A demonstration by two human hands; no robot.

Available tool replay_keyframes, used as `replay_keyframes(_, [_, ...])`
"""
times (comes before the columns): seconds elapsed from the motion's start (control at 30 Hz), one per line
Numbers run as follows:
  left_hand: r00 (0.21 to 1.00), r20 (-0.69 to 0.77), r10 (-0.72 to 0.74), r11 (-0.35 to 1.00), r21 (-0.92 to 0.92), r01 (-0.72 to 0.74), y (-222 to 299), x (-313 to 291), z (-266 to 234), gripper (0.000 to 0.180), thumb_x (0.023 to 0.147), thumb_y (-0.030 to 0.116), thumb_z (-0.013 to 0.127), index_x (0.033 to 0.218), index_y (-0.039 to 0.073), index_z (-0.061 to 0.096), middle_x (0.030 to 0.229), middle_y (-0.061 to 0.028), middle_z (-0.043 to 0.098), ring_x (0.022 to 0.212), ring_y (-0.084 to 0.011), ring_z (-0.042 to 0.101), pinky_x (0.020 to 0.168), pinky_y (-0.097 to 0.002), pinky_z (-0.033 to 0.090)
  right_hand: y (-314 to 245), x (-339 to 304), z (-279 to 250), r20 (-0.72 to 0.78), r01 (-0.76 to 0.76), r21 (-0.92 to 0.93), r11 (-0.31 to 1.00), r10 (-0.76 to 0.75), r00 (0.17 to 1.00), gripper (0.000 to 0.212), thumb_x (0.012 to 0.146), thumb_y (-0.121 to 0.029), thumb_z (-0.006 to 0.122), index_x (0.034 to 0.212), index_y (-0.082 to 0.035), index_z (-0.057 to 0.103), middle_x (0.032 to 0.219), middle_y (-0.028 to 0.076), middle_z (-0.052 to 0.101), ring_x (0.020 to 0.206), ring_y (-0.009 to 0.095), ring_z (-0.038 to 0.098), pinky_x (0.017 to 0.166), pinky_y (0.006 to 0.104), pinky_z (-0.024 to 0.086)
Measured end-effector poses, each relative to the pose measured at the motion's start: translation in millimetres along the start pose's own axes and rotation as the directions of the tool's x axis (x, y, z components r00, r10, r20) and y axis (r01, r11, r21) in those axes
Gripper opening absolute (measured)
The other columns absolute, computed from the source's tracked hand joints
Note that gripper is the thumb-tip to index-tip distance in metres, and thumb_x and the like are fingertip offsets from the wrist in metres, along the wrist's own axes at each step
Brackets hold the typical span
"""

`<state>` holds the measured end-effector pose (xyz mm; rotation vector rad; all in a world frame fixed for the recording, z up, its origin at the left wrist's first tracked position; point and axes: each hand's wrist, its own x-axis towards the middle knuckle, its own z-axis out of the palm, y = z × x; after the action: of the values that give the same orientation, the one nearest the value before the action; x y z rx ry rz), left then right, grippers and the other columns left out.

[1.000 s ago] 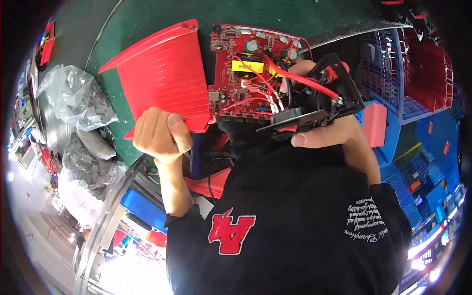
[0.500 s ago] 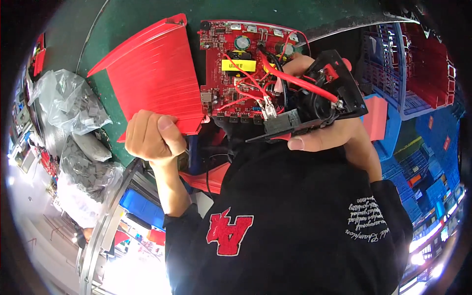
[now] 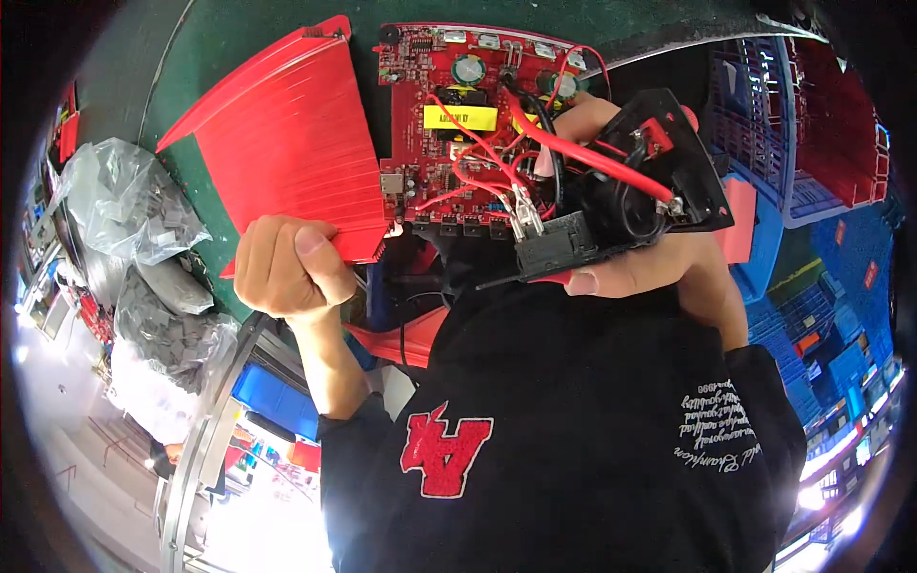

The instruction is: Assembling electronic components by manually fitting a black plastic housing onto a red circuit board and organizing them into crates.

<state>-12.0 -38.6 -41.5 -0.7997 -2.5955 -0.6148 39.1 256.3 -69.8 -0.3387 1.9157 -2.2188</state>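
Note:
My left hand (image 3: 291, 267) is closed on the near edge of a red ribbed metal casing (image 3: 291, 148), thumb on top. To the casing's right is a red circuit board (image 3: 411, 143) with capacitors, a yellow-wrapped part and thin red wires. Its left edge meets the casing; whether it sits inside a slot I cannot tell. In my right hand (image 3: 645, 272) is a black end panel (image 3: 702, 196), thumb below and fingers behind. A thick red cable (image 3: 597, 162) and black wires join panel and board. A black socket block (image 3: 554, 244) with metal terminals sits on the panel.
Beneath the parts lies a green work surface (image 3: 258, 19). Clear plastic bags of grey pieces (image 3: 134, 201) stand at the left. Blue plastic crates (image 3: 750, 124) are on the right, one with red parts. Another red piece (image 3: 411, 339) lies below the casing, near my body.
The casing and circuit board have shifted slightly up and left, with my left hand. My right hand and the black panel have moved a little to the right. Both grips are unchanged.

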Motion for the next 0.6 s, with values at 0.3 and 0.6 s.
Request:
replay_keyframes(0.3, [1.0,-0.017,-0.016,1.0,0.022,0.016,1.0,-5.1,-0.2,0.03,0.078,0.017,0.05,0.049,0.007,0.055,0.048,-0.0064,0.05,0.043,-0.0224,0.048,0.042,-0.0337,0.034,3.2,3.8,-2.8,0.034,0.017,-0.047,0.999,-0.015,0.999,0.073,0.056,-0.02,0.089,0.117,-0.002,0.055,0.101,0.005,0.059,0.094,0.015,0.057,0.083,0.0311,0.047])
replay_keyframes(0.6, [0.999,0.007,0.052,0.998,-0.017,-0.052,-0.3,4.3,0.2,0.03,0.078,0.016,0.048,0.05,0.007,0.054,0.048,-0.0052,0.05,0.042,-0.0217,0.049,0.042,-0.0338,0.035,-19.4,10.2,-4.2,0.059,0.027,0.008,1.0,-0.028,0.998,0.073,0.058,-0.014,0.088,0.12,0.001,0.053,0.115,0.01,0.056,0.107,0.02,0.055,0.094,0.034,0.042])
